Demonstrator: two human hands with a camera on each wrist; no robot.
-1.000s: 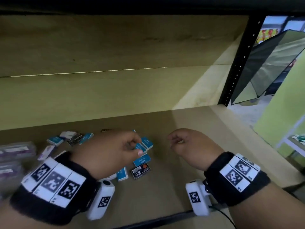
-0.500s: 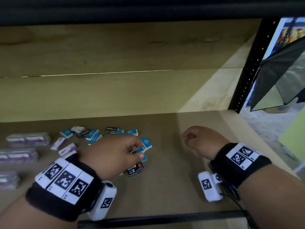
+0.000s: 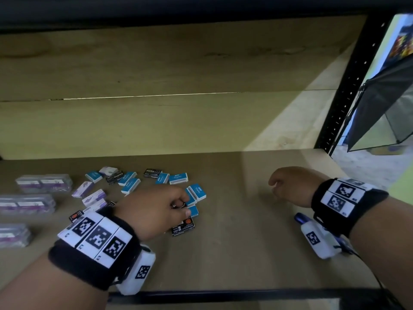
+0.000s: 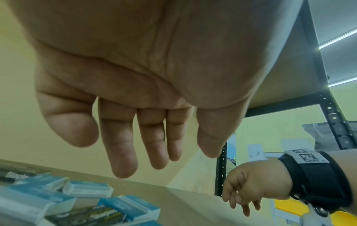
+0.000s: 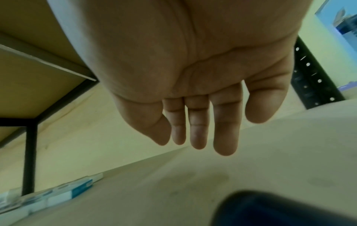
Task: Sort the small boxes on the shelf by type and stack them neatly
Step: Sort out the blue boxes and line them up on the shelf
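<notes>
Left hand hovers low over scattered small boxes on the shelf; wrist view shows fingers hanging straight and relaxed, gripping nothing. Just beyond its fingertips: blue boxes, and a black box just under the thumb. More blue, black and purple boxes strewn behind and left. Clear packs far left. Right hand well apart to the right, above bare shelf, fingers loose, empty
</notes>
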